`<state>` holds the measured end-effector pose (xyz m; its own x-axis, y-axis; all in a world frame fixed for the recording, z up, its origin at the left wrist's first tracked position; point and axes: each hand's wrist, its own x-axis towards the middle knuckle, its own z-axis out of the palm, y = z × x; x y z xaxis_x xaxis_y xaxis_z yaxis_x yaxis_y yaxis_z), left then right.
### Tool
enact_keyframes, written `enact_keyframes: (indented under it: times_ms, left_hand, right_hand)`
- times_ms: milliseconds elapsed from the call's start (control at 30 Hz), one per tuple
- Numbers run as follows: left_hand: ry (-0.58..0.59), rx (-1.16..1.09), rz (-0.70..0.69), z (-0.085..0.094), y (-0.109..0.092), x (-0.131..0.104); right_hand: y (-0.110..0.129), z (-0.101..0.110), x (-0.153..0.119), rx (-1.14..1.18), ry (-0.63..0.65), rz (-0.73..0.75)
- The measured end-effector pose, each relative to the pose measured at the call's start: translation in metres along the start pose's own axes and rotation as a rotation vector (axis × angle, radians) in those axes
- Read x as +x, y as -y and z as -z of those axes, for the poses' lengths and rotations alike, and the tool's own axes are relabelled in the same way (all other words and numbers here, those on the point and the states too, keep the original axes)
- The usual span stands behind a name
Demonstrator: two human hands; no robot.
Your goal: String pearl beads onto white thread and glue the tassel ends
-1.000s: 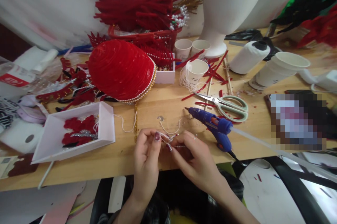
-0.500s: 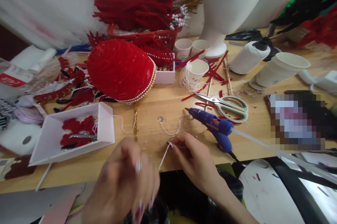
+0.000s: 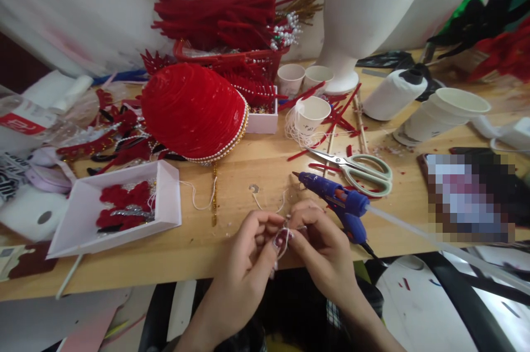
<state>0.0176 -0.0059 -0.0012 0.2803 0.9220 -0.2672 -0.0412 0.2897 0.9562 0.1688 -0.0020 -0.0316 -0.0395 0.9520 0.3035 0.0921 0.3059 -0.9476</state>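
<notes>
My left hand (image 3: 252, 261) and my right hand (image 3: 325, 250) meet at the table's front edge, fingertips pinched together. Between them is a thin white cord (image 3: 284, 250), looped below the fingertips; both hands pinch it. Small beads seem to show at the fingers, too small to make out well. Another length of cord curves on the wood just beyond the hands. A blue glue gun (image 3: 335, 192) lies right beside my right hand, its nozzle pointing left. Behind it rest scissors (image 3: 364, 171) with pale green handles, partly opened.
A red, bead-trimmed dome (image 3: 192, 112) stands at the left centre. Nearer is a white box (image 3: 169, 192) holding red pieces. Farther back are paper cups (image 3: 313, 112), a red basket (image 3: 232, 57), a mannequin stand (image 3: 360, 15) and a thread cone (image 3: 383, 95). A phone (image 3: 464, 197) lies right.
My left hand has moved right and away from me to meet my right hand at the cord, and its fingers have closed. The view has shifted slightly.
</notes>
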Motion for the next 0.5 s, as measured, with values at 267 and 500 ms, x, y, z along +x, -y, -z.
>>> enact_keyframes:
  times_ms: [267, 500]
  left_hand:
    - [-0.070, 0.122, -0.127, -0.0041, 0.0101, -0.0040]
    - [-0.053, 0.364, -0.353, 0.0002, 0.0077, -0.0054]
  right_hand:
    - [-0.0007, 0.0032, -0.0032, 0.109, 0.055, -0.016]
    - [0.0031, 0.0044, -0.0017, 0.268, 0.048, -0.115]
